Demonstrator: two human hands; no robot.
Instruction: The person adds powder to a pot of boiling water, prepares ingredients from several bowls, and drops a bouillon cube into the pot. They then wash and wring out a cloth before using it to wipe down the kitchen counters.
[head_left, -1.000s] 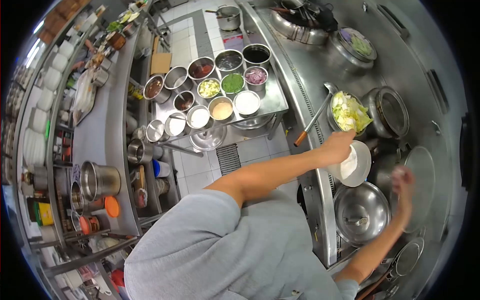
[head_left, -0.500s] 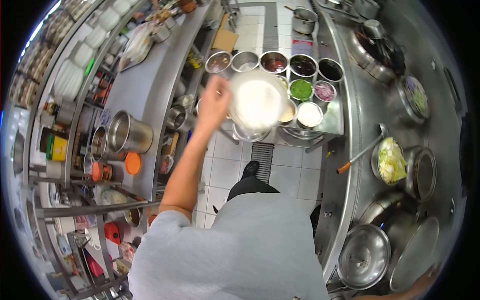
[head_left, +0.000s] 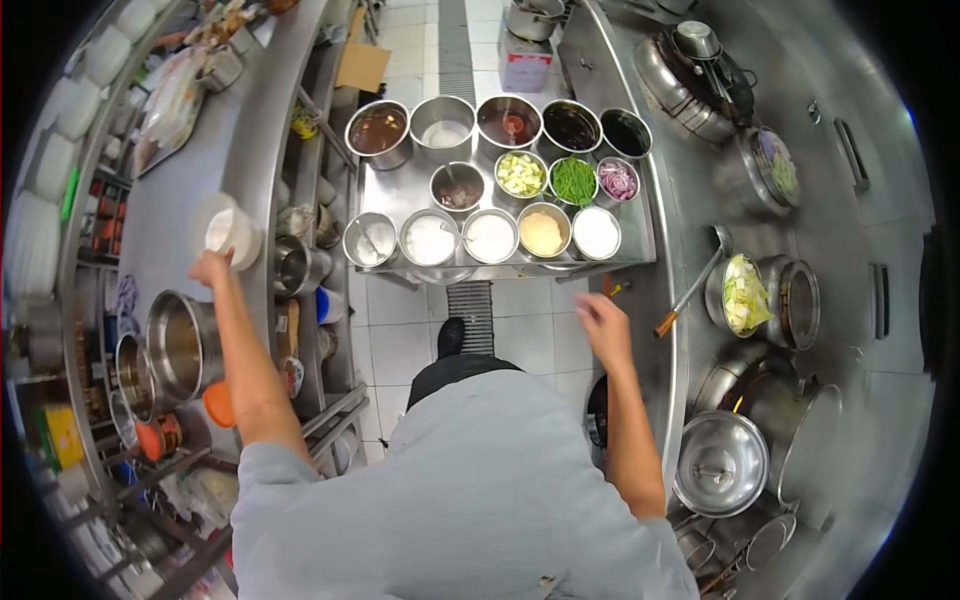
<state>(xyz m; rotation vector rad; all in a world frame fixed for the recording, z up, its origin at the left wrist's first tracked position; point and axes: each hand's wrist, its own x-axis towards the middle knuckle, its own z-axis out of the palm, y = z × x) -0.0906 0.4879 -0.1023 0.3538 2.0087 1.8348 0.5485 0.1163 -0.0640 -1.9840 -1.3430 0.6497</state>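
Single head-worn cam, looks fwd & steeply down from above the grey shirt [head_left: 430, 480] (wide-angle, dark rounded corners); shirt v. close at 6 o'clock, table [head_left: 400, 190] farther off, approx. 12 o'clock.

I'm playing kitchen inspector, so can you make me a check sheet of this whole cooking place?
Surface: shiny steel table holding round steel pots, some with white stuff, chopped green bits or purple slices.
Job's things: pale, see-through round tub with something white inside, by the grey metal counter.
Clutter: round orange lid and big silver metal pots crowd the counter's near end.
Hands: left has its fingers on the tub; right holds nothing I can see.
Cables: nothing seen.
Surroundings: white tiled floor, long wooden-handled metal ladle.
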